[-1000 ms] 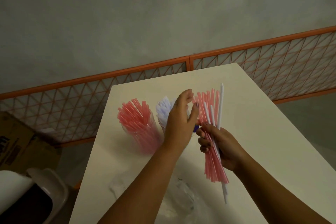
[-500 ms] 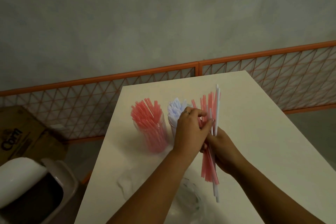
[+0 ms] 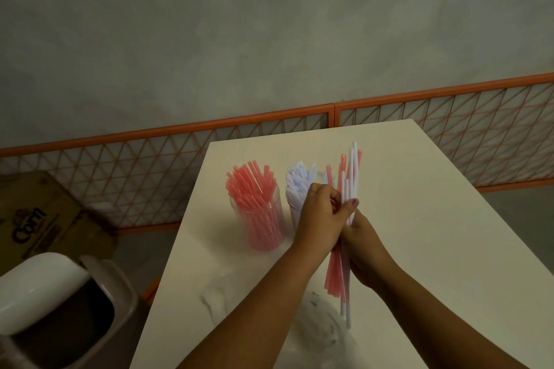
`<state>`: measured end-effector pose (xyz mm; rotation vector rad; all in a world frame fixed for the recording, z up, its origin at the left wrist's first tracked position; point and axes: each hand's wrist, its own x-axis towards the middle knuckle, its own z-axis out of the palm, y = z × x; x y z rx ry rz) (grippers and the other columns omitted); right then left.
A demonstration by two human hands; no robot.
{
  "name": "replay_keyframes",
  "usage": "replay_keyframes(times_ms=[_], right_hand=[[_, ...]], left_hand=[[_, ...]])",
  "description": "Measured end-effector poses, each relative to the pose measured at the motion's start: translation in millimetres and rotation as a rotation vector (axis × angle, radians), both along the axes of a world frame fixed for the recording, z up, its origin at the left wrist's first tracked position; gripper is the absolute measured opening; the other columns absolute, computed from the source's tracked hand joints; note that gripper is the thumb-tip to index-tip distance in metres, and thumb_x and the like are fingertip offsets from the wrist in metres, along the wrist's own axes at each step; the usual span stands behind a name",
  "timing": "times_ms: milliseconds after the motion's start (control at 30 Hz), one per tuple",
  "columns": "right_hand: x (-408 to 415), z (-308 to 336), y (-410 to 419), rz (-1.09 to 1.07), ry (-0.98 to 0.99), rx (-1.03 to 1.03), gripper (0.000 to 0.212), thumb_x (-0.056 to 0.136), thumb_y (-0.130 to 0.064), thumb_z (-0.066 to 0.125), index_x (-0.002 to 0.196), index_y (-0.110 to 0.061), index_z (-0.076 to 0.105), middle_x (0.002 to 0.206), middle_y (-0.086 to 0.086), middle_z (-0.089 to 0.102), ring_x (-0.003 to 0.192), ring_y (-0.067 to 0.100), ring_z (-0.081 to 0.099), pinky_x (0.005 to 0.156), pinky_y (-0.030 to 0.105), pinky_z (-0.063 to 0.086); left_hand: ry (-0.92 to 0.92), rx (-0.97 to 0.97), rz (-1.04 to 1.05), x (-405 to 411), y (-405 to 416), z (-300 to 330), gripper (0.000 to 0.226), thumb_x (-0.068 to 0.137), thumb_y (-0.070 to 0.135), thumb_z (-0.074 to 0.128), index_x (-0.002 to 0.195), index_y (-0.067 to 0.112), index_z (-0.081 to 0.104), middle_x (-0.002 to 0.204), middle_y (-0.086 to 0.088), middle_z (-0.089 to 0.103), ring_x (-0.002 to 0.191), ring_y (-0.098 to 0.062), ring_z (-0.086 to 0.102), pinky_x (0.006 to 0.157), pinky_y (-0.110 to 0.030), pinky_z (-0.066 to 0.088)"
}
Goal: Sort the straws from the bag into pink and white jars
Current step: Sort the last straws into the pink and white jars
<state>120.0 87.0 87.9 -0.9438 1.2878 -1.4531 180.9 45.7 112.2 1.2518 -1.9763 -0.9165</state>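
Observation:
My right hand [image 3: 367, 252] grips a mixed bunch of pink and white straws [image 3: 349, 177], held upright above the white table [image 3: 419, 219]. My left hand [image 3: 322, 219] reaches across and pinches straws in that bunch between thumb and fingers. To the left stands a clear jar of pink straws [image 3: 254, 204]. Next to it, a clear jar of white straws [image 3: 296, 186] is partly hidden behind my left hand. A crumpled clear plastic bag [image 3: 317, 326] lies on the table under my forearms.
An orange mesh fence [image 3: 150, 171] runs behind the table along a grey wall. A cardboard box [image 3: 33, 219] and a bin with a white lid [image 3: 45, 293] sit on the floor at left. Bare tabletop lies to the right.
My left hand went from open beside the bunch to pinching straws in it. The view has shifted, so the jars and hands sit further right and lower.

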Motion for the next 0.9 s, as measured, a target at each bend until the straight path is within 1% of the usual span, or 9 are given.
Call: replay_keyframes(times_ms=[133, 200, 300, 367, 467, 600, 700, 767, 900], right_hand=[[4, 0, -1, -0.039, 0.033, -0.021, 0.019, 0.098, -0.018, 0.043, 0.093, -0.029, 0.058, 0.084, 0.006, 0.067, 0.082, 0.031, 0.065, 0.072, 0.044, 0.057], [6, -6, -4, -0.047, 0.06, -0.032, 0.02, 0.097, -0.018, 0.044, 0.092, -0.031, 0.059, 0.088, -0.001, 0.07, 0.084, 0.017, 0.069, 0.069, 0.033, 0.059], [10, -15, -9, -0.082, 0.118, -0.032, 0.024, 0.098, -0.017, 0.042, 0.09, -0.032, 0.058, 0.088, -0.006, 0.068, 0.09, 0.011, 0.067, 0.065, 0.014, 0.053], [12, -18, -9, -0.076, 0.095, -0.023, 0.03, 0.099, -0.015, 0.038, 0.087, -0.031, 0.059, 0.084, -0.009, 0.067, 0.086, 0.002, 0.066, 0.063, 0.008, 0.05], [11, -17, -7, -0.086, 0.037, -0.006, 0.033, 0.101, -0.015, 0.033, 0.087, -0.03, 0.059, 0.086, -0.008, 0.066, 0.075, -0.008, 0.065, 0.06, 0.007, 0.049], [10, -21, -8, -0.152, 0.097, 0.015, 0.031, 0.101, -0.018, 0.031, 0.085, -0.032, 0.054, 0.083, -0.008, 0.062, 0.072, 0.001, 0.062, 0.055, 0.004, 0.047], [10, -26, -9, -0.168, 0.155, 0.021, 0.02, 0.1, -0.018, 0.034, 0.097, -0.027, 0.051, 0.086, -0.01, 0.06, 0.079, 0.006, 0.059, 0.058, 0.005, 0.048], [10, -29, -8, -0.165, 0.187, 0.031, 0.014, 0.1, -0.019, 0.035, 0.108, -0.024, 0.046, 0.089, -0.012, 0.058, 0.082, 0.004, 0.058, 0.06, 0.009, 0.049], [9, -28, -8, -0.2, 0.128, 0.08, 0.018, 0.101, -0.022, 0.033, 0.103, -0.021, 0.05, 0.083, -0.006, 0.061, 0.074, 0.003, 0.061, 0.055, 0.009, 0.048]], left_hand=[[0.092, -0.056, 0.072, 3, 1, -5, 0.02, 0.087, 0.025, 0.062, 0.077, 0.012, 0.051, 0.09, 0.001, 0.047, 0.073, -0.007, 0.05, 0.067, -0.003, 0.039], [0.122, -0.111, 0.114, 2, 4, -8, 0.018, 0.086, 0.025, 0.064, 0.078, 0.013, 0.052, 0.09, 0.002, 0.046, 0.076, -0.008, 0.053, 0.071, -0.004, 0.042], [0.15, -0.154, 0.138, 2, 7, -10, 0.017, 0.085, 0.026, 0.065, 0.081, 0.015, 0.052, 0.088, 0.003, 0.047, 0.074, -0.005, 0.053, 0.071, -0.005, 0.045], [0.155, -0.144, 0.121, 3, 9, -10, 0.016, 0.085, 0.026, 0.065, 0.082, 0.015, 0.054, 0.085, 0.001, 0.054, 0.072, -0.005, 0.054, 0.071, -0.007, 0.046], [0.144, -0.126, 0.115, 2, 12, -10, 0.017, 0.084, 0.025, 0.066, 0.091, 0.012, 0.061, 0.088, -0.004, 0.066, 0.078, -0.009, 0.06, 0.075, -0.01, 0.047], [0.074, -0.15, 0.104, 2, 10, -8, 0.023, 0.084, 0.026, 0.067, 0.1, 0.01, 0.062, 0.095, -0.004, 0.069, 0.08, -0.008, 0.06, 0.073, -0.003, 0.042], [0.027, -0.143, 0.071, -1, 8, -8, 0.022, 0.086, 0.025, 0.063, 0.098, 0.007, 0.06, 0.096, -0.008, 0.068, 0.086, -0.015, 0.064, 0.08, -0.016, 0.049], [-0.015, -0.137, 0.051, -3, 7, -9, 0.023, 0.089, 0.026, 0.059, 0.101, 0.005, 0.057, 0.1, -0.01, 0.066, 0.092, -0.018, 0.063, 0.083, -0.019, 0.047], [-0.062, -0.112, 0.02, -6, 4, -12, 0.026, 0.094, 0.025, 0.051, 0.107, 0.003, 0.054, 0.106, -0.013, 0.063, 0.098, -0.021, 0.061, 0.083, -0.018, 0.043]])
